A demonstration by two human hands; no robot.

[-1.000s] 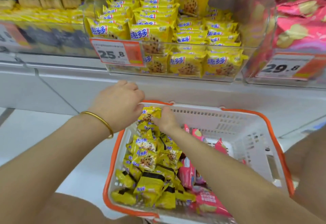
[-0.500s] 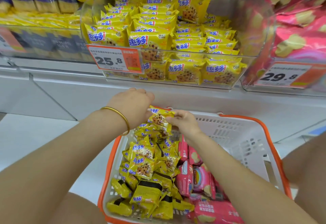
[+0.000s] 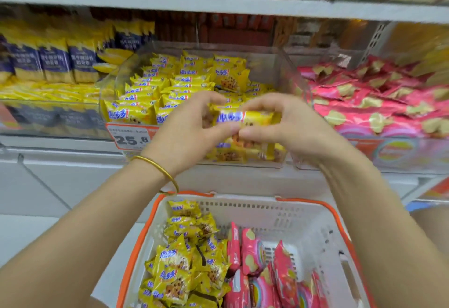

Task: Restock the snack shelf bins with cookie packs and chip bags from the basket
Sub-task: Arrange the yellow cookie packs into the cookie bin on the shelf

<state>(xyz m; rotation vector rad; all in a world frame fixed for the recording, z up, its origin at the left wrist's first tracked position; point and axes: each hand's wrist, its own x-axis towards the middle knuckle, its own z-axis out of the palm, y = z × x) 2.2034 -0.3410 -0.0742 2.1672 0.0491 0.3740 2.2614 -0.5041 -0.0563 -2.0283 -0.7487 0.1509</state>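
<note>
One cookie pack (image 3: 245,117) at bin rim (image 3: 104,95)

Bright, even overhead store light, hardly any shadow; everything looks soft and smeared, the clear bin (image 3: 279,65) hazy, the shelf (image 3: 218,4) curving toward the corners.

The number 25.8 is printed in black on a price tag (image 3: 132,139) just below and left of the left hand (image 3: 187,133). The brand 趣多多 is read in blue on a yellow bin pack (image 3: 127,113) left of its fingers (image 3: 206,101), and on basket packs (image 3: 170,276) well below them. The blue lettering on the held pack (image 3: 245,118), pinched by both hands, is too blurred to be read.
</note>
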